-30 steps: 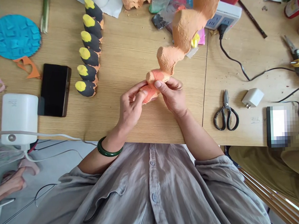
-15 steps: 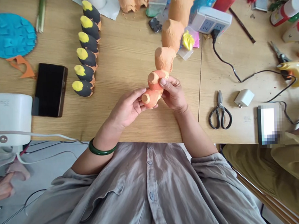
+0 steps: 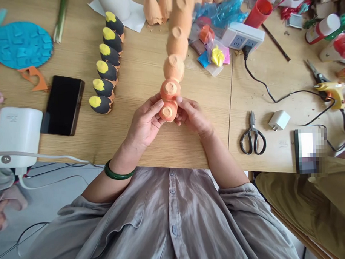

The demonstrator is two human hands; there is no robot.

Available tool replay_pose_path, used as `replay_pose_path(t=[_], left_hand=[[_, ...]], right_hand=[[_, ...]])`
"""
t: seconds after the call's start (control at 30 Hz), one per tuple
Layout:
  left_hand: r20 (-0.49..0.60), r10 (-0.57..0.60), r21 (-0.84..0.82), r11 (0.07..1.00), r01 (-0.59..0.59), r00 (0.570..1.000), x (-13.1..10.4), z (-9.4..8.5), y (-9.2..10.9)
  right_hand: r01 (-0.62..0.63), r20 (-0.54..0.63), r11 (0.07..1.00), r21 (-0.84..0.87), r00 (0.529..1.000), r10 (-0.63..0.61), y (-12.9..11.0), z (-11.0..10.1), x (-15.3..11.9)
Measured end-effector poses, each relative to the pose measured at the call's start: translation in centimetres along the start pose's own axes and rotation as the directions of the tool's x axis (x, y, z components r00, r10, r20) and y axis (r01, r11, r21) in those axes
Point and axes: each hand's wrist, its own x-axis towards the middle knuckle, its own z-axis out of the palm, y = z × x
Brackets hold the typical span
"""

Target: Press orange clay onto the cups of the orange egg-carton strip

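Swung over toward the left, the orange strip (image 3: 174,69) now runs almost straight away from the body, its raised cups facing up at the camera, where half a second ago it slanted off to the right. It is held up over the near part of the table (image 3: 137,81), its far end cut off by the top edge of the view; the two nearest cups are a redder orange around pale tips. Left hand (image 3: 146,123) grips the near end between thumb and fingers, and the right hand (image 3: 195,116) (a little blurred) pinches the opposite edge, the two hands apart with the strip between them.

To the left of the strip stands a row of black cups (image 3: 106,70) with yellow tips. On the other side, a clear bag (image 3: 215,70) holds a yellow lump (image 3: 217,56). Beyond the white power strip (image 3: 243,36) is an open red cup (image 3: 258,14); what is inside cannot be made out. White-and-red bottles (image 3: 323,28) are farther right, their contents hidden too. Black-handled scissors (image 3: 252,136) lie nearer, beside a white plug adapter (image 3: 279,120).
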Motion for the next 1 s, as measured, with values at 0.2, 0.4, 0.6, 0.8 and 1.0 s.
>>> replay_pose_path(t=[0.2,0.4,0.6,0.8,1.0], left_hand=[[-0.047,0.069,-0.014,0.997,-0.069,0.997,0.4,0.5,-0.1],[-0.05,0.071,-0.044,0.996,-0.073,0.996,0.5,0.3,-0.4],[-0.055,0.091,-0.035,0.995,-0.093,0.994,0.5,0.0,-1.0],[-0.105,0.087,-0.022,0.996,-0.09,0.991,0.6,0.4,-1.0],[-0.024,0.102,-0.011,0.995,-0.102,0.995,0.5,0.9,-0.8]], right_hand=[[0.0,0.112,0.998,0.056,0.994,-0.006,-0.4,0.1,-0.3],[0.01,0.076,0.999,0.051,0.997,-0.014,-0.1,0.2,-0.3],[0.037,0.124,0.998,0.055,0.991,-0.044,0.4,-0.1,0.1],[0.099,0.026,0.993,0.058,0.995,-0.1,1.7,0.2,0.6],[0.049,-0.12,0.997,0.067,0.992,-0.041,0.9,0.3,0.6]])
